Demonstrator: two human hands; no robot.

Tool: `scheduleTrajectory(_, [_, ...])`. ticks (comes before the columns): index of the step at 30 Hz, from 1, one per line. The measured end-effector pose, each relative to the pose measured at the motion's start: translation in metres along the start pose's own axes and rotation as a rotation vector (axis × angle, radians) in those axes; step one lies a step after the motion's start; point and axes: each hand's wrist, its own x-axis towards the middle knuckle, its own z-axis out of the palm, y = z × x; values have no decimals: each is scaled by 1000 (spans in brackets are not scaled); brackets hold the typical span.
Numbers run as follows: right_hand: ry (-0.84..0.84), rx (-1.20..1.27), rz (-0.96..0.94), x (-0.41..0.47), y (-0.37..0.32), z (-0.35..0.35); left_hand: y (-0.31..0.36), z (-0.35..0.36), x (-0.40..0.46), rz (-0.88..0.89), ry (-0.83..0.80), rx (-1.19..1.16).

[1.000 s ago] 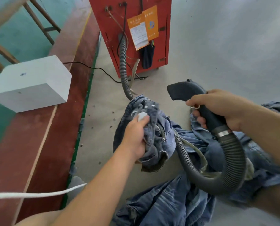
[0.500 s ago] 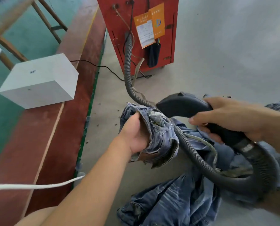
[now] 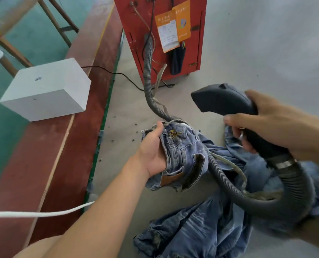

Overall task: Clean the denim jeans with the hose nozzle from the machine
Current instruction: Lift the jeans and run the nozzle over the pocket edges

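Denim jeans now label-up in left grip; right grip around raised hose nozzle.

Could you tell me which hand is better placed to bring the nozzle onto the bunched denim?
Right: the right hand already grips the nozzle above the jeans, which the left hand holds.

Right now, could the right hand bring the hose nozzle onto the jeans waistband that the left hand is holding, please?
Probably yes: the right hand grips the nozzle, which hangs just above and right of the waistband in the left hand, with open air between them.
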Motion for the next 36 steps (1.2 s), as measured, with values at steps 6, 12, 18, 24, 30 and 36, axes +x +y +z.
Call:
scheduleTrajectory(6, [-123, -616, -139, -20, -6, 10, 1, 8, -5, 146, -30, -77])
scheduleTrajectory(12, [-70, -746, -142, -9, 8, 49, -6, 15, -6, 160, 15, -30])
scheduleTrajectory(18, [105, -639, -140, -1, 6, 38, -4, 25, -14, 163, -51, -24])
scheduleTrajectory(24, [-103, -741, -125, -12, 3, 39, -5, 22, -11, 167, 29, -22])
scheduleTrajectory(30, [106, -561, -215, 22, 10, 31, -4, 16, -21, 50, 21, 32])
scheduleTrajectory(36, [-155, -960, -222, 29, 44, -24, 2, -37, -46, 125, 489, 223])
